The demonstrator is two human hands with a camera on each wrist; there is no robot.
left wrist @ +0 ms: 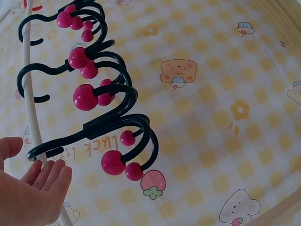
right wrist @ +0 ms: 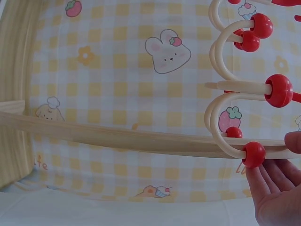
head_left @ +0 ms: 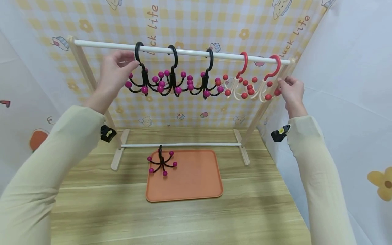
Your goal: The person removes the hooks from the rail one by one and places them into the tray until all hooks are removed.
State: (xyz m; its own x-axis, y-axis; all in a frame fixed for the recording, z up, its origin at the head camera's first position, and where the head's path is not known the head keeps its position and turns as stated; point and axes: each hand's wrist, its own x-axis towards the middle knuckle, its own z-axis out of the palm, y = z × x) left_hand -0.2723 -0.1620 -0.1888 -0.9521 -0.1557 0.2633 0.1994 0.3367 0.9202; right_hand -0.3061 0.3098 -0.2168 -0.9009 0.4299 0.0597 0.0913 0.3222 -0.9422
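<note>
Three black claw hangers with magenta ball tips hang from the white rail point(head_left: 105, 45) of a wooden rack. My left hand point(head_left: 111, 72) is at the hook of the leftmost black hanger point(head_left: 145, 78). In the left wrist view, the thumb and fingers of this hand point(left wrist: 35, 188) are spread apart beside the hook's curve. My right hand point(head_left: 293, 91) holds the rack's right wooden post point(head_left: 264, 108), thumb on one side and fingers on the other. Close to it hang two cream claw hangers with red hooks and balls, the rightmost hanger point(right wrist: 225, 87) overlapping the post.
On the wood-grain table point(head_left: 196, 221), an orange tray point(head_left: 196, 177) carries another black claw hanger point(head_left: 162, 162) at its left side. A lower white bar point(head_left: 183, 145) joins the rack's feet behind the tray. A yellow checked cloth point(head_left: 190, 115) backs the rack.
</note>
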